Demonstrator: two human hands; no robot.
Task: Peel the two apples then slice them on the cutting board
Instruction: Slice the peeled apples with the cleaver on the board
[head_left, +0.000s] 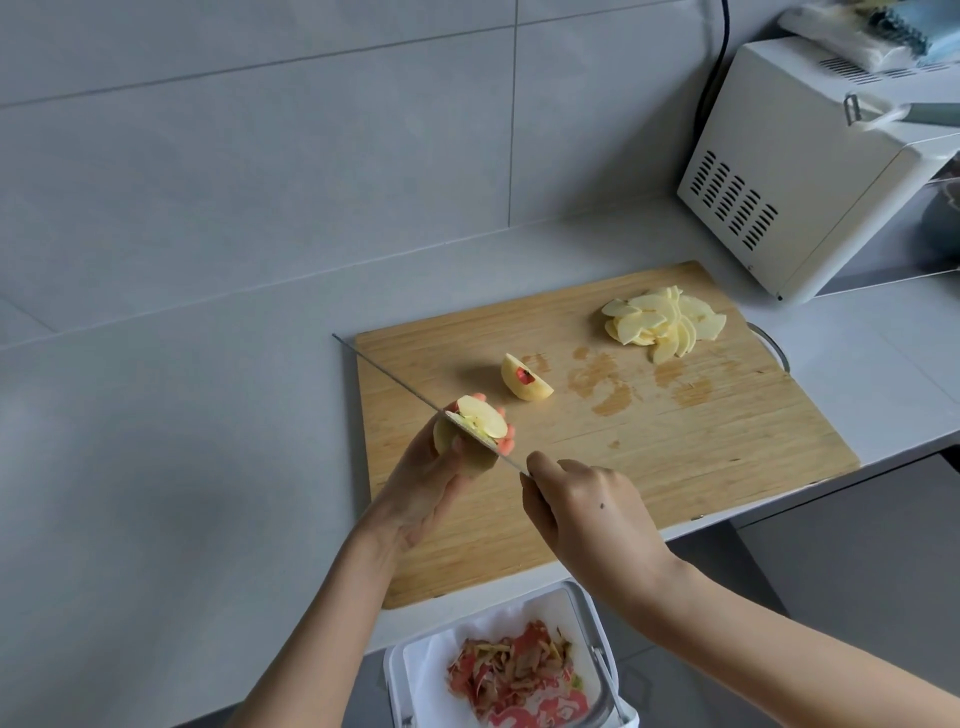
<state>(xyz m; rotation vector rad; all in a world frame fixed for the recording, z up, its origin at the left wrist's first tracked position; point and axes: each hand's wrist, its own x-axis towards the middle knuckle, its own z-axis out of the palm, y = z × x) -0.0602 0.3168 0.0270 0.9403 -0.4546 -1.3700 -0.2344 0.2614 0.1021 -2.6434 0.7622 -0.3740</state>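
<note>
My left hand (431, 478) holds a peeled apple piece (475, 423) above the left part of the wooden cutting board (701, 441). My right hand (587, 506) grips the handle of a long knife (395, 382), whose blade lies across the cut face of that piece and points far left. A second apple piece (524, 384) with a bit of red skin lies on the board's middle. A pile of apple slices (662, 322) sits at the board's far right corner.
A white bin (587, 613) holding red apple peels (519, 675) stands below the counter's front edge. A white microwave (810, 171) sits at the back right, close to the board. A grey tiled wall runs behind the counter.
</note>
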